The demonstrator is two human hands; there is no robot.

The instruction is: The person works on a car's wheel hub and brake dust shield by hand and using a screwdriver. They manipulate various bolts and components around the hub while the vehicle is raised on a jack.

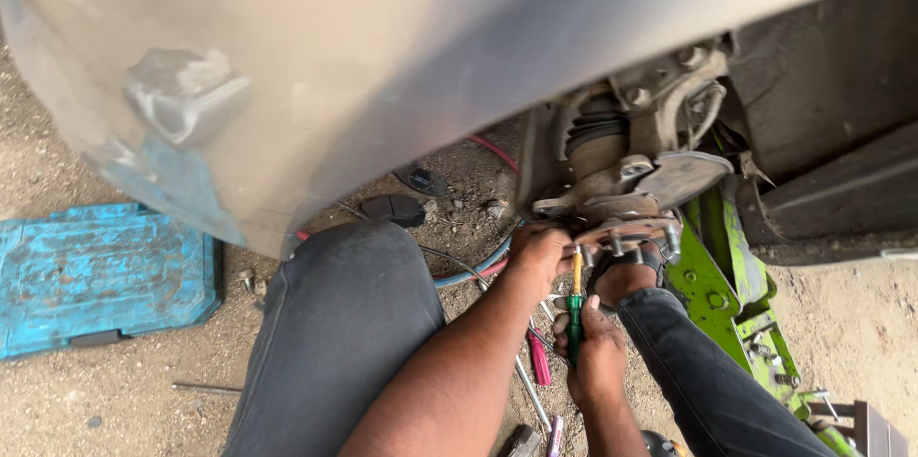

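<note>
Screwdriver held upright under an exposed wheel hub.

The right hand (595,354) is clenched round the green handle of a screwdriver (575,309); its long axis runs straight up from the fist, yellow shaft and tip meeting the underside of the wheel hub (633,228). The left hand (537,254) is the nearer to the hub, fingers curled against its edge just beside the tip; whether it grips anything cannot be told. A green floor jack (719,275) stands right of both hands, and a pink-handled tool (539,359) lies just left of the right fist.
</note>
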